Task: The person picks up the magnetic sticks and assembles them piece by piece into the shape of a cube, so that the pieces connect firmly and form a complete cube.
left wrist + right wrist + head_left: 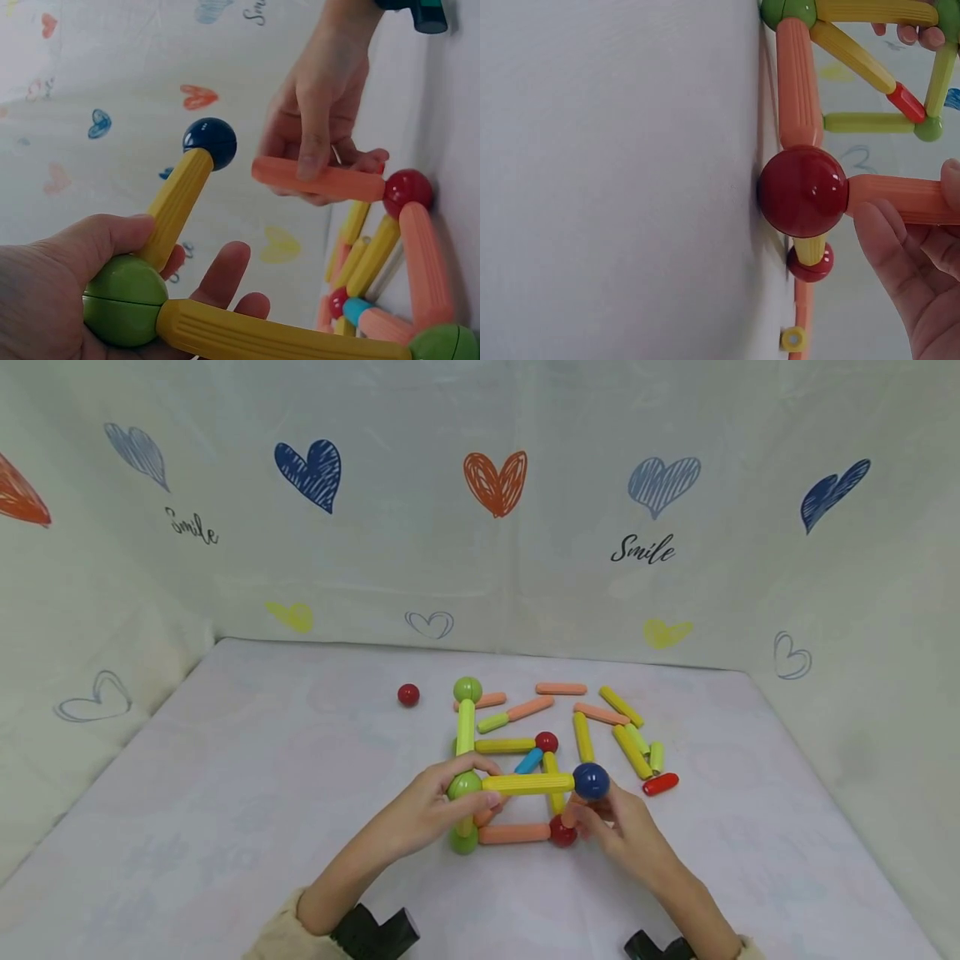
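Observation:
At the near corner of a magnetic-stick frame, my left hand (423,806) pinches a yellow magnetic rod (527,784) beside a green ball (464,787) cupped against the palm. That rod's far end carries a blue ball (591,782), raised over the table. Between thumb and fingers, my right hand (633,839) pinches a salmon magnetic rod (341,184), standing upright with its lower end on a red ball (804,191). The rod's top sits below and apart from the blue ball in the left wrist view. Another salmon rod (513,834) joins the red ball to the frame's near-left green ball (464,841).
Loose salmon, yellow and green rods lie beyond the frame, including a yellow one (621,705) and a short red piece (661,784) at right. A single red ball (408,695) sits back left. Behind the table (225,735) hangs a heart-printed curtain (405,552).

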{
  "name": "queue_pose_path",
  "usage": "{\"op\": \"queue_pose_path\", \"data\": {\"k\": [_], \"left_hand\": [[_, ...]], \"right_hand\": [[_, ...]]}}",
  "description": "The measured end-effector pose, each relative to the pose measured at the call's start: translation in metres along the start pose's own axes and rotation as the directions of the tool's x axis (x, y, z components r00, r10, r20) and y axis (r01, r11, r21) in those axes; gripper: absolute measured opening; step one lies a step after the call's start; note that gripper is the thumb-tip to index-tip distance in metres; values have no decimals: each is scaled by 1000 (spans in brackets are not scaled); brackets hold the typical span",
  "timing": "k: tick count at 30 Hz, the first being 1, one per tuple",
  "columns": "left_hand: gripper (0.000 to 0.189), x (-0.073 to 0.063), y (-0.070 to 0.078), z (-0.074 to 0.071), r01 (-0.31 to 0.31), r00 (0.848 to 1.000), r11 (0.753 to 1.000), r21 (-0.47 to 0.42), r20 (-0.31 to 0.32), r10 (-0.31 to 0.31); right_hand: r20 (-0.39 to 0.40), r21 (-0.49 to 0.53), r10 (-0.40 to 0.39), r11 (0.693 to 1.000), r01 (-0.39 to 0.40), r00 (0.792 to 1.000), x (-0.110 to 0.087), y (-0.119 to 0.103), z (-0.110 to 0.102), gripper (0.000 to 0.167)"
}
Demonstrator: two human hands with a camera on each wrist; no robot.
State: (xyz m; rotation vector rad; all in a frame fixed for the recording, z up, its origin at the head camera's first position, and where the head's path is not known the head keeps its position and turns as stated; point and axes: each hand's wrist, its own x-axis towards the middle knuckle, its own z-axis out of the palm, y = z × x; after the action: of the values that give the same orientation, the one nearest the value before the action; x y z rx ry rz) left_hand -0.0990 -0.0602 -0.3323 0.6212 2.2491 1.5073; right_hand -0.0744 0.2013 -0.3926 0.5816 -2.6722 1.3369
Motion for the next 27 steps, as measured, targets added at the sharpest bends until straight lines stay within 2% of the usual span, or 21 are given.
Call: {"op": "queue_pose_path", "data": {"k": [5,14,23,27], "left_hand": [[27,0,0,0,8,1000,1000,16,-4,-8],[24,0,1,0,5,1000,998,57,-22,-4],[23,0,2,0,10,1000,998,59,-12,-9],[25,0,2,0,12,1000,998,55,-8,-11]], "right_hand": [[3,-49,-13,999,13,1000,-1,-5,3,18],[-11,-97,9,995,-10,1000,-5,-8,5,17],[-19,-93,6,996,-8,1000,-6,-7,5,21],[23,-84,34,996,-32,999,-4,-7,1,28]]}}
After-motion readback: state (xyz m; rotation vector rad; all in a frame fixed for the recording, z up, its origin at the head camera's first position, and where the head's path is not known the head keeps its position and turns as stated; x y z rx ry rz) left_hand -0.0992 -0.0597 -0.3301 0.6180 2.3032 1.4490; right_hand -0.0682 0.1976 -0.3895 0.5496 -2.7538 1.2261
